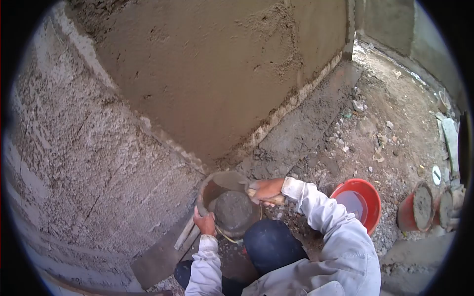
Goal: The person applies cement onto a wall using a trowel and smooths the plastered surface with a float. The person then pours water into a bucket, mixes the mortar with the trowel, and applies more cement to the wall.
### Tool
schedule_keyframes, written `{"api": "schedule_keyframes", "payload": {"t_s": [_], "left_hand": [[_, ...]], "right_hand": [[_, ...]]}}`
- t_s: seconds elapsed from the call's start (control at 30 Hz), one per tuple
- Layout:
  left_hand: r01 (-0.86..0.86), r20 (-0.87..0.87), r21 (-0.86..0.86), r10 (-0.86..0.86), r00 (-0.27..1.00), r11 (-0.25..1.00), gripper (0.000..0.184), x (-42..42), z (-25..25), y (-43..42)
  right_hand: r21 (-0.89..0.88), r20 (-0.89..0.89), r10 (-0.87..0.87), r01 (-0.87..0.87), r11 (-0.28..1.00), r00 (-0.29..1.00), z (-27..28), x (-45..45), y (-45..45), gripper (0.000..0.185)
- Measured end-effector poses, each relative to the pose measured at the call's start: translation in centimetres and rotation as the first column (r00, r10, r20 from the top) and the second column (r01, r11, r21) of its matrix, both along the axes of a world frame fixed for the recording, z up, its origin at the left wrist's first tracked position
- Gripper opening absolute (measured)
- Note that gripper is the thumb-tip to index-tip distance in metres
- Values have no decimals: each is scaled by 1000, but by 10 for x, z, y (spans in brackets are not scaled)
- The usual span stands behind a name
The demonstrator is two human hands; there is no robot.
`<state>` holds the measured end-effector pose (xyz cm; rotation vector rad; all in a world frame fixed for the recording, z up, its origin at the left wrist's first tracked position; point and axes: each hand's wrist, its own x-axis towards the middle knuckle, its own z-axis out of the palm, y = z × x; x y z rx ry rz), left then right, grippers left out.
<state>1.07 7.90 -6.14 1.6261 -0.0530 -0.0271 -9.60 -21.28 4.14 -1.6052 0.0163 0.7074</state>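
Observation:
A bucket (201, 197) holds a rounded mass of grey mortar (233, 209), at the foot of the wall corner. My left hand (205, 223) is closed on the near-left rim of this bucket. At its right side, my right hand (268, 190) is wrapped round the wooden handle (277, 200) of a trowel. The trowel's blade is mostly hidden by the hand and the bucket's edge. A dark rounded shape (272, 246), perhaps a knee, lies just below the bucket between my white sleeves.
Smooth wet plaster covers the wall (222, 84) ahead; the left wall (98, 148) is rough. To the right stand a red bucket (374, 200) of cloudy liquid and filled red buckets (406, 217). Boards (185, 234) lie beside my left hand. Rubble strews the ground (380, 133).

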Motion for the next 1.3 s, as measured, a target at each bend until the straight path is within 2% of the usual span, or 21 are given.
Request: {"api": "schedule_keyframes", "payload": {"t_s": [0.1,0.17,0.2,0.3,0.37,0.47,0.57,0.6,0.67,0.73,0.8,0.87,0.93,0.97,1.03,1.07,1.13,1.17,1.2,1.23,1.3], "left_hand": [[58,14,19,-59,998,998,46,-17,15,-18],[122,155,151,-145,977,981,53,-21,3,-20],[145,222,218,-194,955,965,53,-19,-13,-17],[183,172,175,-213,962,967,56,-30,9,-29],[183,80,122,-193,978,976,58,-35,7,-21],[210,17,10,-210,978,978,57,-26,9,-24],[159,-37,52,-157,987,986,57,-23,13,-23],[146,78,21,-147,986,989,52,-17,3,-23],[132,34,41,-134,990,990,53,-20,15,-22],[114,34,31,-115,993,993,55,-21,19,-22],[105,31,38,-106,994,994,58,-17,12,-15],[103,37,29,-104,994,994,57,-12,6,-8],[112,18,101,-115,993,989,55,-10,7,0],[95,16,63,-96,995,994,55,-10,6,0],[59,7,-16,-59,998,998,55,-12,5,-2],[54,-5,-25,-54,999,998,53,-10,2,0],[43,-12,-7,-43,999,999,53,-7,-3,6],[38,-17,3,-38,999,999,53,-8,-3,7],[26,-10,-8,-26,1000,1000,53,-8,-4,7],[21,-4,-8,-21,1000,1000,54,-8,0,6],[17,1,-38,-17,1000,999,51,-8,1,4]], "right_hand": [[254,-341,-99,193,948,935,-162,0,34,16],[448,-489,-104,352,822,866,-253,-8,64,18],[485,-564,-140,464,741,814,-257,-20,73,13],[698,-669,67,595,399,740,-209,-64,53,17],[811,-571,83,545,214,817,-191,-90,43,28],[853,-501,-96,510,114,860,-115,-104,26,30],[900,-368,-407,430,69,836,-44,-109,5,31],[908,-285,-561,407,102,777,-16,-110,-1,33],[930,-58,-774,317,188,630,32,-111,-15,35],[897,130,-937,364,250,324,81,-108,-24,34],[879,288,-958,398,263,-4,122,-99,-38,35],[881,376,-875,409,237,-303,154,-84,-61,35],[871,415,-702,477,122,-579,174,-62,-88,35],[868,431,-580,494,56,-691,184,-52,-102,34],[835,476,-276,528,-157,-835,188,-27,-131,33],[815,504,-111,514,-266,-856,182,-14,-142,32],[339,890,-140,836,-432,-433,132,14,-170,31],[43,969,-191,868,-495,-157,126,17,-171,30],[-157,980,-162,956,-248,119,117,17,-171,29],[-374,925,-76,928,0,373,112,10,-156,28],[-417,907,203,850,322,369,67,-4,-107,27]]}}
